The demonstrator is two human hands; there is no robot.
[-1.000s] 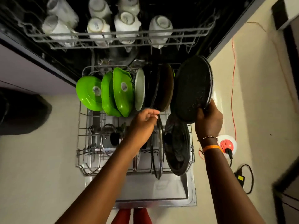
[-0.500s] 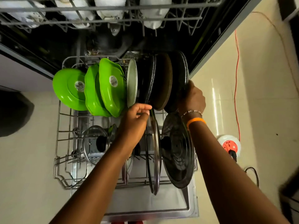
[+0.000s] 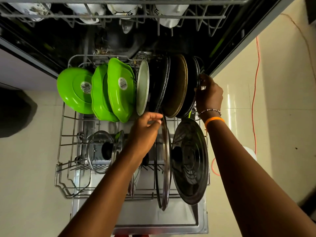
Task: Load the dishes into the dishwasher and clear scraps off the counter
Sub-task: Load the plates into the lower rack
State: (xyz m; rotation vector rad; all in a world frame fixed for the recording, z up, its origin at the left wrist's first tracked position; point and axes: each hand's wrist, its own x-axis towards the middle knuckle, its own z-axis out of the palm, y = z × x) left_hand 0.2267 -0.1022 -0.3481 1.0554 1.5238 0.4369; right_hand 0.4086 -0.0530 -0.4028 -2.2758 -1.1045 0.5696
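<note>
The lower dishwasher rack (image 3: 68,151) is pulled out over the open door. My right hand (image 3: 209,94) grips the rim of a black speckled plate (image 3: 191,86) standing at the right end of a row of dark plates. My left hand (image 3: 147,129) pinches the top edge of a thin glass lid (image 3: 165,161) standing on edge in the rack's middle. Three green plates (image 3: 119,89) lean at the rack's left, then a white plate (image 3: 142,88) and a brown plate (image 3: 177,86).
A dark lid (image 3: 191,161) stands at the rack's right and a small glass lid (image 3: 100,151) at its left. The upper rack (image 3: 119,16) holds white cups overhead. An orange cable (image 3: 256,82) runs along the tiled floor on the right.
My right hand has lowered the black speckled plate from above the rack into the right end of the plate row. The view has moved closer. My left hand stays on the glass lid.
</note>
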